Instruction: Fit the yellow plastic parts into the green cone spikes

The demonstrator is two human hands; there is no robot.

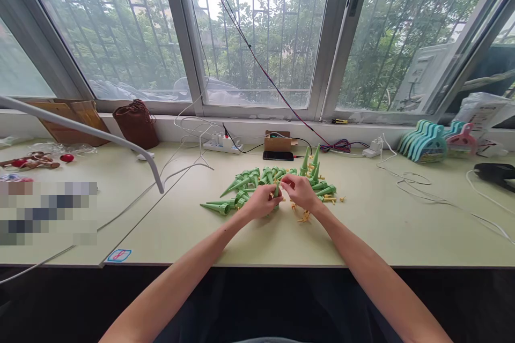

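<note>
My left hand (261,202) is closed around a green plastic plant-watering spike (277,191), its tip pointing up. Close beside it on the right, my right hand (300,191) has its fingers pinched near the spike; whatever they hold is too small to make out. Behind and left of my hands lies a heap of similar green spikes (243,178), some on their sides. Upright green spikes (315,163) stand behind my right hand. Small yellow plastic pieces (304,217) are scattered by my right wrist, and more lie to the right.
At the back are a black phone (278,156), an open cardboard box (277,142) and a power strip (222,144). Blue hangers (423,142) stand at the right. White cables (418,179) cross the table (382,241). A brown pouch (137,124) sits back left, near a grey curved bar (120,136).
</note>
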